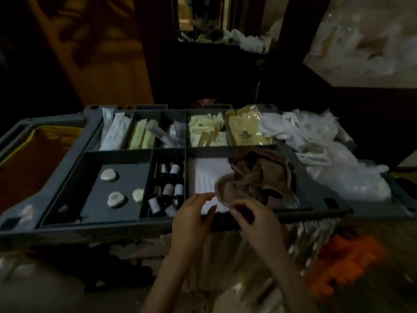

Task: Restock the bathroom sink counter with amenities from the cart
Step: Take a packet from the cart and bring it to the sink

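Note:
A grey cart tray (67,163) with several compartments stands in front of me. Round soaps (115,199) lie in the near left bin and small dark bottles (168,189) fill the one beside it. A brown cloth (259,175) lies crumpled over white folded paper (205,177) in the near right bin. My right hand (252,219) pinches the cloth's near edge with curled fingers. My left hand (191,216) hovers by that edge with relaxed fingers, holding nothing.
The back row holds white wrapped packets (115,132), pale green sachets (142,136), cream packets (206,132) and a yellow plastic bag (244,129). White bags and cloths (316,136) pile on the right. A yellow-lined sack (33,159) hangs at the left. Orange items (343,263) sit below.

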{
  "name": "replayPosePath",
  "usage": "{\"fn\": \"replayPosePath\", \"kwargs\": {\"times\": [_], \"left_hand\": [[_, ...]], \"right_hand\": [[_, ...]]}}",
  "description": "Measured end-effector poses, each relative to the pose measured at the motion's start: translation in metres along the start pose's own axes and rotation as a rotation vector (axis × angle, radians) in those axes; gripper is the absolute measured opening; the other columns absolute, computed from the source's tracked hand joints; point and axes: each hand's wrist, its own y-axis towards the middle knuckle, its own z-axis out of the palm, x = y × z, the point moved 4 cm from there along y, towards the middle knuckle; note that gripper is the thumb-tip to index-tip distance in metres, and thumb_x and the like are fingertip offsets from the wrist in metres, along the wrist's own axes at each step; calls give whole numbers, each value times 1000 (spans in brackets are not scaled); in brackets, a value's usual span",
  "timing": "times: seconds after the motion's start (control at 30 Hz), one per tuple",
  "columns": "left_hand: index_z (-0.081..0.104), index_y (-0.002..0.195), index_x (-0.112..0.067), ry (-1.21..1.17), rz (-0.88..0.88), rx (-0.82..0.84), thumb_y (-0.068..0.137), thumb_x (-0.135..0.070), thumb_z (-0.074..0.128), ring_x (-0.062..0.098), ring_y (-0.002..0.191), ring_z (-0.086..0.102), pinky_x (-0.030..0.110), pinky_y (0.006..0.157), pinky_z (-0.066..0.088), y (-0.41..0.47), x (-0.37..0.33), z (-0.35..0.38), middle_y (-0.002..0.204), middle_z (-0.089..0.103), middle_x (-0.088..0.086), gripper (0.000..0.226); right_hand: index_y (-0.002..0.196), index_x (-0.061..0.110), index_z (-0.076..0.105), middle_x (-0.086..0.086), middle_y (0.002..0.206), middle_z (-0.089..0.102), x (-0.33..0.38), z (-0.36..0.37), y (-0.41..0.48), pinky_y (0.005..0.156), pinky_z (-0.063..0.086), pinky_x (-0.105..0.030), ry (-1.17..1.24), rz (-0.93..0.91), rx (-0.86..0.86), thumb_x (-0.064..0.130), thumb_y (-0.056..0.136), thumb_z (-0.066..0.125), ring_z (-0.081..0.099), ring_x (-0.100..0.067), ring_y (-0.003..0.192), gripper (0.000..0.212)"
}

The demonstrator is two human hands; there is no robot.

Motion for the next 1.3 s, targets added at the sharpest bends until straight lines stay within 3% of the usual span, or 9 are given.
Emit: {"fn": "replayPosePath", "kwargs": {"times": [0.23,0.33,0.43,0.5,0.6,0.7,0.83,1.17,1.3], "left_hand": [[67,115,-21,25,-39,-61,86,-15,68,11,95,63,12,77,41,97,40,-6,107,68,-3,29],[67,114,-20,-8,-70,-70,85,-12,69,11,94,64,18,78,48,108,55,-4,106,69,-3,30],[67,115,-21,8,-115,-96,87,-11,66,7,98,63,2,82,39,115,67,-5,109,69,-5,29],[67,116,-25,-48,-169,-128,89,-13,63,1,99,62,4,84,42,117,69,-11,110,68,-10,29],[66,116,-27,-103,-200,-200,93,-17,61,-3,100,60,15,82,48,120,74,-26,108,65,-15,26],[65,114,-28,-106,-269,-281,91,-16,62,-4,101,59,9,80,45,126,93,-40,107,65,-17,26],[68,110,-23,-201,-314,-370,90,-8,62,-4,96,63,11,80,48,140,120,-56,104,69,-12,26],[66,112,-16,-183,-125,-263,88,-6,63,8,90,65,25,77,54,209,182,-92,104,69,-4,26],[66,109,-22,-279,-150,-177,88,-4,64,4,86,66,17,74,53,219,207,-99,99,70,-8,27]], "right_hand": [[100,27,67,16,97,63,34,28,107,78,47,-16,-16,-155,27,27,92,63,58,-2,89,9],[102,28,67,16,100,63,30,41,128,81,50,-23,19,-154,80,28,93,61,58,-4,94,11],[102,26,68,14,102,65,27,51,150,87,49,-29,57,-140,123,28,93,61,58,-4,98,12],[101,23,68,10,101,66,29,58,165,87,50,-33,69,-154,164,27,93,62,60,-8,97,11],[99,25,68,13,97,65,39,71,182,83,50,-30,97,-193,202,27,93,63,60,-5,94,8],[101,25,68,13,99,64,51,86,193,82,48,-23,120,-195,255,27,93,62,58,-1,94,10],[105,23,68,10,101,64,65,106,205,81,51,-26,116,-199,237,26,92,63,60,-3,94,14],[126,24,56,6,119,63,100,168,247,83,44,-18,51,-165,52,22,89,66,60,-11,107,38],[135,21,49,-1,135,56,106,193,269,88,39,-19,18,-69,-12,21,90,65,54,-19,120,47]]}}
